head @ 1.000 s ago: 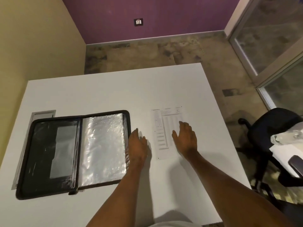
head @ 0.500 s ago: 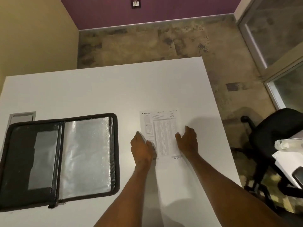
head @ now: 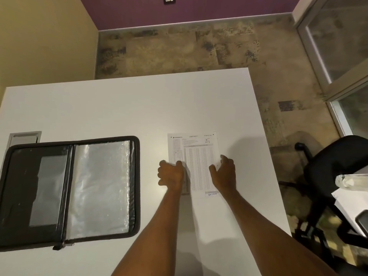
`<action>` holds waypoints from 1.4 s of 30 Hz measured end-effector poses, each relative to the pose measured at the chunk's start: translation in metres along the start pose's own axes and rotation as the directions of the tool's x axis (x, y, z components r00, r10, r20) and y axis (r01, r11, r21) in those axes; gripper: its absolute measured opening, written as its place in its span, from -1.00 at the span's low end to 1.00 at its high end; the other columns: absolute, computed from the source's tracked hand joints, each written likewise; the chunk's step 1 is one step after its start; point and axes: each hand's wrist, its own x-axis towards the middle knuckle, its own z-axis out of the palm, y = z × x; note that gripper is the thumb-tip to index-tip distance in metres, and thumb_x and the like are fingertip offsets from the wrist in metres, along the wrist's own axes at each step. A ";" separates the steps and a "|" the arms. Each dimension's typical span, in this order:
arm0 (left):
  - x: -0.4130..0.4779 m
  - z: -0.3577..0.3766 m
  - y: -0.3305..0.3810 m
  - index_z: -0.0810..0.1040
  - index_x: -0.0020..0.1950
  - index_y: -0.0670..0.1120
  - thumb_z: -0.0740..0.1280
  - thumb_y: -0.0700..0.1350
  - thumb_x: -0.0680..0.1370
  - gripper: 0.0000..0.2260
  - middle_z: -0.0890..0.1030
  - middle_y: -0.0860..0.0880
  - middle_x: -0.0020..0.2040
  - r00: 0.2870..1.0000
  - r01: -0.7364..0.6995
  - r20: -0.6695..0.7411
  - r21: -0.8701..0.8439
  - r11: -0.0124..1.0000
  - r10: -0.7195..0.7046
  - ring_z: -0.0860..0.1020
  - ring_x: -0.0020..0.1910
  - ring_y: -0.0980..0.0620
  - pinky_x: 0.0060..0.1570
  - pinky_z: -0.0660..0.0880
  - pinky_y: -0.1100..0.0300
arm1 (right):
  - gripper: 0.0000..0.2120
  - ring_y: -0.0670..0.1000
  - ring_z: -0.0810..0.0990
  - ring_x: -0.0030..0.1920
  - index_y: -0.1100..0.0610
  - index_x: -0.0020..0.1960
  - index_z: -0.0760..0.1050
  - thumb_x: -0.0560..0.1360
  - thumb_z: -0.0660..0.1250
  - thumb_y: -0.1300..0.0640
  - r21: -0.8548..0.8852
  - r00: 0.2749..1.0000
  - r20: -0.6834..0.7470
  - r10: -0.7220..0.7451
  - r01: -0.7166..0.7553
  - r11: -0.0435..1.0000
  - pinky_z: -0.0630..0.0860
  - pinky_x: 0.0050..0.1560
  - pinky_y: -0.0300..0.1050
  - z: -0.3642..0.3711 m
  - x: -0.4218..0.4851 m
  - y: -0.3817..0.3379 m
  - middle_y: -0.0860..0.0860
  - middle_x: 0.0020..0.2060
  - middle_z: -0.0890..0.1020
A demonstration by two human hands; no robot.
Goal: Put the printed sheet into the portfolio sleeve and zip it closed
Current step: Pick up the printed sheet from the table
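Observation:
The printed sheet (head: pixel 196 156) lies flat on the white table (head: pixel 119 108), right of centre. My left hand (head: pixel 171 174) curls over the sheet's left edge, and my right hand (head: pixel 224 172) curls over its right edge; both grip the lower half. The black zip portfolio (head: pixel 65 190) lies open flat at the left, well apart from both hands. Its clear plastic sleeve (head: pixel 99 186) fills the right half, and the left half shows a dark pocket. The zip pull (head: pixel 63 245) rests at the portfolio's near edge.
A grey cable hatch (head: pixel 24 136) is set in the table behind the portfolio. A black office chair (head: pixel 334 168) stands right of the table, beside another desk with a clear bottle (head: pixel 352 181). The table's right edge runs close to my right arm.
Both hands slid from flat beside and on the sheet to its two side edges and curled onto them. The view shifted, so the portfolio now sits further left and lower.

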 end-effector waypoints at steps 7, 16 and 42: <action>0.014 -0.010 -0.004 0.59 0.09 -0.36 0.35 -0.15 0.56 -0.73 0.67 -0.34 0.10 0.984 0.007 0.176 -0.193 0.981 0.027 0.66 0.09 -0.31 -0.14 0.63 -0.01 | -0.46 0.22 0.47 0.37 0.25 0.51 0.34 0.58 0.33 0.13 0.016 1.000 0.027 0.003 -0.004 1.000 0.45 0.38 0.20 -0.002 0.001 0.002 0.20 0.34 0.50; 0.018 -0.040 -0.026 0.68 0.24 -0.13 0.33 -0.31 0.64 -0.77 0.74 -0.21 0.10 0.919 -0.025 0.362 -0.340 0.940 0.155 0.67 -0.07 -0.15 0.01 0.63 -0.11 | -0.48 0.23 0.48 0.36 0.28 0.48 0.38 0.57 0.36 0.13 0.027 0.997 0.078 0.000 -0.002 1.000 0.43 0.41 0.19 -0.009 0.003 0.005 0.22 0.34 0.50; -0.020 -0.130 0.010 0.70 0.26 0.13 0.53 -0.11 0.55 -0.70 0.69 -0.08 0.30 0.577 -0.202 0.516 -0.660 0.723 0.633 0.67 0.28 -0.08 0.27 0.61 0.04 | -0.71 0.01 0.72 0.18 0.05 0.34 0.60 0.63 0.40 0.14 0.720 0.918 0.267 -0.293 0.012 0.694 0.64 0.25 0.09 -0.079 -0.047 -0.048 -0.02 0.18 0.74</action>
